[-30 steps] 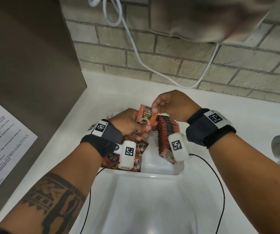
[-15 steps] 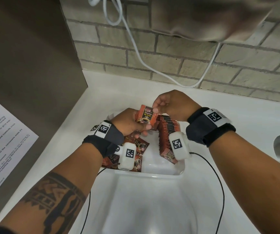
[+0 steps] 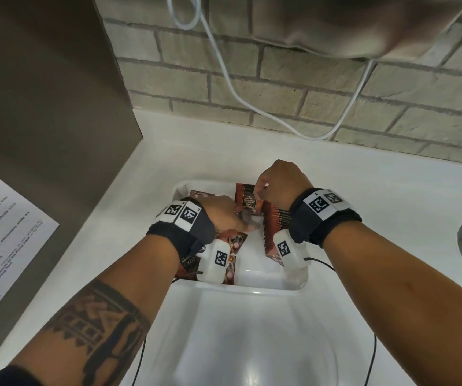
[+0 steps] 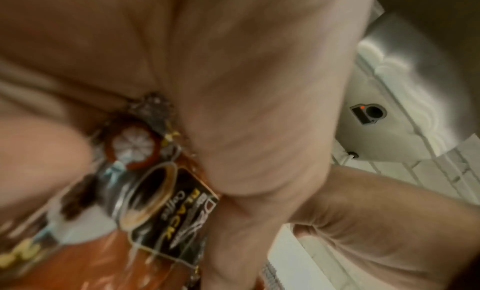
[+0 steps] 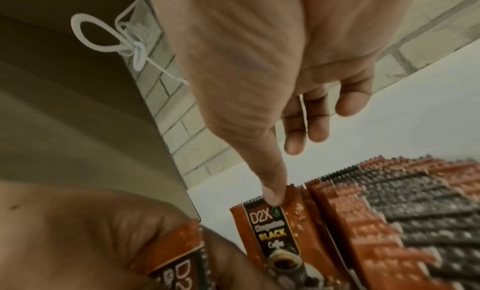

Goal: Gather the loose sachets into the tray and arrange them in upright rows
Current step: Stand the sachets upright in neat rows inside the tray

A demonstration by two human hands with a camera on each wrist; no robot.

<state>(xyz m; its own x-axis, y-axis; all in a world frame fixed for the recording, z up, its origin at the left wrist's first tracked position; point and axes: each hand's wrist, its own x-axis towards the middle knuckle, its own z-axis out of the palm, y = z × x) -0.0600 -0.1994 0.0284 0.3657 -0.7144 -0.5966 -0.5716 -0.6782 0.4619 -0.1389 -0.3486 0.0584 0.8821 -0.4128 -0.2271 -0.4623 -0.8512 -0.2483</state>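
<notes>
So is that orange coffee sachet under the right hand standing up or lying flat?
Upright: the orange D2X coffee sachet stands on edge against the upright row, right hand pinching its top.

Glossy foil sachets (image 3: 247, 204), smooth white plastic tray (image 3: 268, 280), rough brick wall (image 3: 280, 87)

Head view bright, even; wrist views dim, blurred, edges warped.

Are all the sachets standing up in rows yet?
No: beside the upright row, several loose sachets lie flat in the tray under the left hand.
</notes>
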